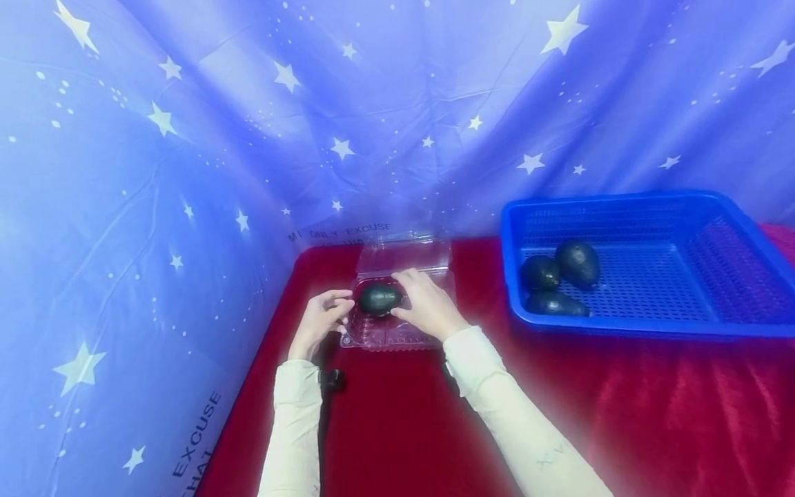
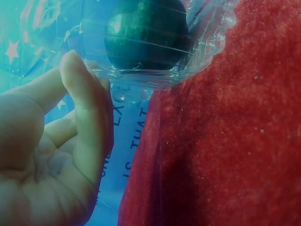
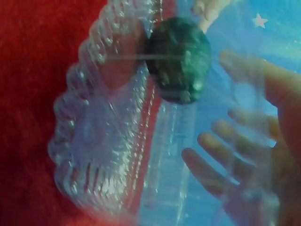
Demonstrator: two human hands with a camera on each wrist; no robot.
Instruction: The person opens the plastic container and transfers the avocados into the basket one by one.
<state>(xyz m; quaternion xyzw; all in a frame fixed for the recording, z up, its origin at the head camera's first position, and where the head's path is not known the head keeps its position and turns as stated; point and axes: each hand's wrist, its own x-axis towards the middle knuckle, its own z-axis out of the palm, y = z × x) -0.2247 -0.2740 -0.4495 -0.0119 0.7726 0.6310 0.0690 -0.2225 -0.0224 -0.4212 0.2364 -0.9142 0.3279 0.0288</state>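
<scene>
A dark green avocado point(image 1: 380, 300) lies in the base of a clear plastic clamshell container point(image 1: 397, 338), whose lid point(image 1: 404, 255) stands open at the back. My left hand point(image 1: 321, 319) is at the container's left side. Its bent thumb and finger pinch the rim, close together in the left wrist view. My right hand point(image 1: 428, 304) is over the container's right part, thumb and fingers spread round the right end of the avocado. Seen from the right wrist, those fingers point(image 3: 211, 176) are apart from the avocado point(image 3: 178, 61) and partly behind clear plastic.
To the right stands a blue plastic basket point(image 1: 652, 324) with three avocados point(image 1: 577, 264) in its left end. A red cloth point(image 1: 397, 421) covers the table. Blue starry curtains point(image 1: 373, 103) hang close behind the container and along the left table edge.
</scene>
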